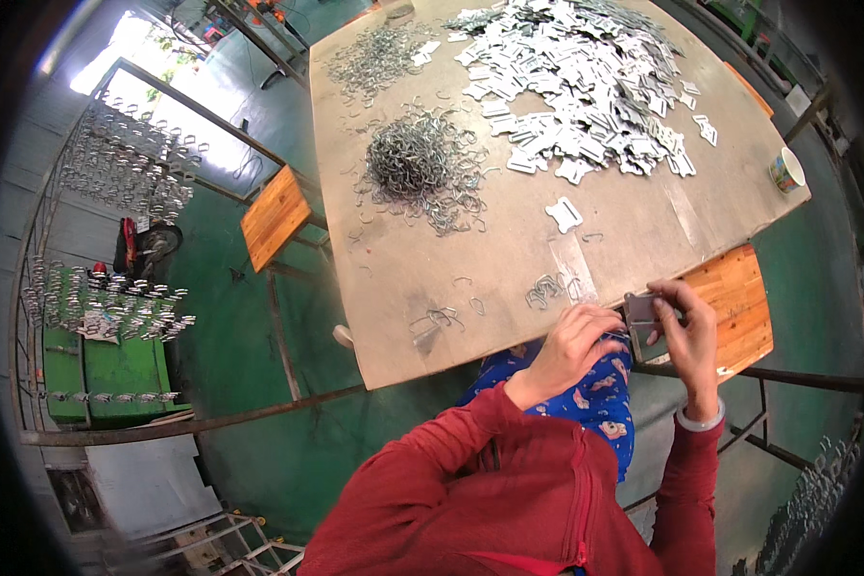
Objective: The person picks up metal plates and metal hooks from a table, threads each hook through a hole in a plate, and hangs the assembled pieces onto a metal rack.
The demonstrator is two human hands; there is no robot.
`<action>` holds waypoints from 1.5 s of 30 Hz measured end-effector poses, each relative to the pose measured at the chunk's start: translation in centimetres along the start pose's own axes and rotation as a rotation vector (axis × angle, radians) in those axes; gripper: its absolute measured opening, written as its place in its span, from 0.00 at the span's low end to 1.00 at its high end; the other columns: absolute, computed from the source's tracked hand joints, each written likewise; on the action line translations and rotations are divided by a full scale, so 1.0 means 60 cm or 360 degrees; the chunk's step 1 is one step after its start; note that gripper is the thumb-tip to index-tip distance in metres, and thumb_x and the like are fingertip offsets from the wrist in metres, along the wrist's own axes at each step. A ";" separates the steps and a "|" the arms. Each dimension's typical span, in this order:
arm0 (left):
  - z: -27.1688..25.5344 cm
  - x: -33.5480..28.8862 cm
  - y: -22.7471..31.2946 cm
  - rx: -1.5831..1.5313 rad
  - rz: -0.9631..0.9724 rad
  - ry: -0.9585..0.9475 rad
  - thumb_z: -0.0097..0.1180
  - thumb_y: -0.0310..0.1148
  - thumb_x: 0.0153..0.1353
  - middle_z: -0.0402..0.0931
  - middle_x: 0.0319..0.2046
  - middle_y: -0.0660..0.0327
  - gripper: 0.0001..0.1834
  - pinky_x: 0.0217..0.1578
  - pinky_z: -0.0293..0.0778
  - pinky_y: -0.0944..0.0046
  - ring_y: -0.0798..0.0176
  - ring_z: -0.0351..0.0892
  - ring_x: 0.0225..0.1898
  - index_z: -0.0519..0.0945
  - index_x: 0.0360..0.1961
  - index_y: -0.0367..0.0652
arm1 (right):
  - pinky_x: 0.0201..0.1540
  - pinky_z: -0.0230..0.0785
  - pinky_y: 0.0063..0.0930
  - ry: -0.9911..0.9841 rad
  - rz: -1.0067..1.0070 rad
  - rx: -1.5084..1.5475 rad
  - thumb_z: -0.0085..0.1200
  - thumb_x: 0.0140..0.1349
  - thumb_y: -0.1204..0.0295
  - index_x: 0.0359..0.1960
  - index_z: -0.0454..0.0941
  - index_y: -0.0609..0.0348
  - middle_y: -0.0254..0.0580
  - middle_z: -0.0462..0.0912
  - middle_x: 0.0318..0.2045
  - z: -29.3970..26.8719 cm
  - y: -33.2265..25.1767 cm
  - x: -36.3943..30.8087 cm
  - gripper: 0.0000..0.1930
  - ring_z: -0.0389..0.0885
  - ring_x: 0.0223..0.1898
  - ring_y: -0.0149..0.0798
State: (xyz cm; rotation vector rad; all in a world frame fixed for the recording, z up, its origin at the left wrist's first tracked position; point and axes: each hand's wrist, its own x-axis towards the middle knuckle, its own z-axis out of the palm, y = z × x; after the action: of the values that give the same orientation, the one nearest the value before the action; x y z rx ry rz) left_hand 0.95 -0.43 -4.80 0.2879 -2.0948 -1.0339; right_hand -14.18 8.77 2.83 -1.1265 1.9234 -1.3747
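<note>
1. The right hand grips a flat, smooth grey piece between thumb and fingers, just beside the near table edge.
2. The left hand has its fingers bent close to this piece; whether they pinch something, I cannot tell.
3. Shiny, flat, notched plates make a wide heap; thin bent wire hooks make a tangled one.
4. Between heaps and near edge, the dull brown table gives room, with some loose pieces.
</note>
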 end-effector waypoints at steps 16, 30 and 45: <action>-0.235 0.064 -0.203 0.1338 -0.0194 -0.0274 0.55 0.28 0.52 0.72 0.28 0.57 0.03 0.38 0.68 0.56 0.52 0.70 0.37 0.76 0.28 0.42 | 0.31 0.70 0.21 0.0004 -0.0182 -0.0113 0.55 0.52 0.82 0.37 0.74 0.64 0.41 0.80 0.27 -0.009 -0.017 -0.018 0.10 0.78 0.27 0.29; -0.196 0.018 -0.175 0.1195 -0.0267 -0.0012 0.56 0.30 0.53 0.77 0.30 0.56 0.07 0.40 0.70 0.57 0.53 0.74 0.37 0.81 0.32 0.42 | 0.32 0.69 0.15 0.0177 0.0100 0.0383 0.56 0.53 0.83 0.33 0.78 0.67 0.34 0.80 0.28 -0.018 -0.009 -0.036 0.06 0.76 0.28 0.23; -0.325 0.111 -0.176 0.1101 -0.0357 0.0126 0.52 0.25 0.57 0.78 0.26 0.55 0.04 0.31 0.71 0.61 0.55 0.76 0.26 0.76 0.33 0.38 | 0.32 0.71 0.17 0.0187 0.0152 0.0453 0.56 0.52 0.83 0.32 0.77 0.69 0.35 0.79 0.29 -0.016 -0.007 -0.033 0.05 0.77 0.28 0.25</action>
State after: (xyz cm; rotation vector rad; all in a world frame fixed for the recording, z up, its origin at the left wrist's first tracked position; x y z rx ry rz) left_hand 9.18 -21.85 -1.86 0.9018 -2.3201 -0.3664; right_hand -13.75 10.91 3.46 -0.8245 1.7639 -1.6306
